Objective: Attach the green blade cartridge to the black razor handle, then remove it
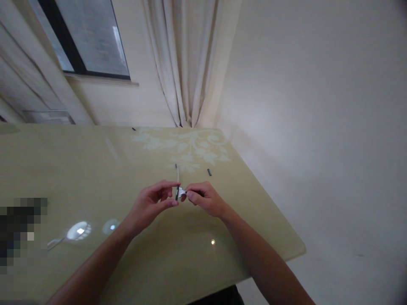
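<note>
My right hand (205, 198) is closed around the dark handle of a small tool with a shiny silver head (182, 192), most of the handle hidden by the fingers. At the end of the silver head sits a narrow dark bar (177, 192), roughly crosswise to the handle. My left hand (157, 197) pinches this bar by its two ends, forefinger at the far end and thumb at the near end. Just beyond the left fingertips lies a thin pale stick with a grey tip (177, 169); its near end is hidden. A small dark rectangular piece (209, 172) rests beyond my right hand.
The glossy yellowish table (254, 220) has a pale floral pattern and bright reflections. Near its far edge lies a tiny dark piece (134, 128). A wall (318, 127) runs along the right, with a curtain (184, 63) and window behind. The left edge is partly pixelated.
</note>
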A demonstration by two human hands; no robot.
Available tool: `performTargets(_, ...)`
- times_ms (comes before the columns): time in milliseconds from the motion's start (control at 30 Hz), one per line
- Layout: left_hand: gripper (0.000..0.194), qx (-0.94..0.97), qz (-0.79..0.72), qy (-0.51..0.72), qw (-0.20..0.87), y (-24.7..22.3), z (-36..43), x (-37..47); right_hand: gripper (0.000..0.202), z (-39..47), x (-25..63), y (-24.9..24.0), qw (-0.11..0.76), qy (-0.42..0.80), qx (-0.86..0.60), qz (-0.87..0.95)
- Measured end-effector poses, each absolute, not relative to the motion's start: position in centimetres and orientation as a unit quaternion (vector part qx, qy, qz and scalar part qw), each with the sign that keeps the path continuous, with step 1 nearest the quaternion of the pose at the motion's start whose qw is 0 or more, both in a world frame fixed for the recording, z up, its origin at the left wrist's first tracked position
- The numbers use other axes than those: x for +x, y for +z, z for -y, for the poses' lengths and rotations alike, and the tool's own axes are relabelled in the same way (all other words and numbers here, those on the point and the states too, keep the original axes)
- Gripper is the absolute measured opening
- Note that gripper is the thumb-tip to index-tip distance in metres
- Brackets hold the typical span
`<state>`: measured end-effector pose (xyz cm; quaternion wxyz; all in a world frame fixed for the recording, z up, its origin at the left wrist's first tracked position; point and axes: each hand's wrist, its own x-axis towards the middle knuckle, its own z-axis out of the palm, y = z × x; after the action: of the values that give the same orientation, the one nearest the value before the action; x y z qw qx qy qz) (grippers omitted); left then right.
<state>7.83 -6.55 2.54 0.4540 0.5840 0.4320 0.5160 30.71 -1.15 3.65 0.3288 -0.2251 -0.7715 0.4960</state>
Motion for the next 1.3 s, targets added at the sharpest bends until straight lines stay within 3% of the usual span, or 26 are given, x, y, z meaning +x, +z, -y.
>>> performTargets(633,0.035,0.542,-0.433,0.571,0.439,2.8,7.0,9.0,0.042,1.3,30.3,3.7,0.317,0.520,-0.174,0.773)
performTargets(967,0.037,0.518,-0.422,0.564,0.485,2.7,7.2,8.5,0.045,1.6,30.0,3.7,0.338,0.539,-0.188,0.748)
performTargets(1167,0.052,0.515,-0.412,0.558,0.503,3.4,7.1,8.8,0.048,1.3,30.0,3.5,0.341,0.570,-0.201,0.721)
performTargets(1300,0.040,0.514,-0.443,0.561,0.474,3.1,6.9,8.7,0.045,1.5,29.7,3.3,0.313,0.599,-0.211,0.706)
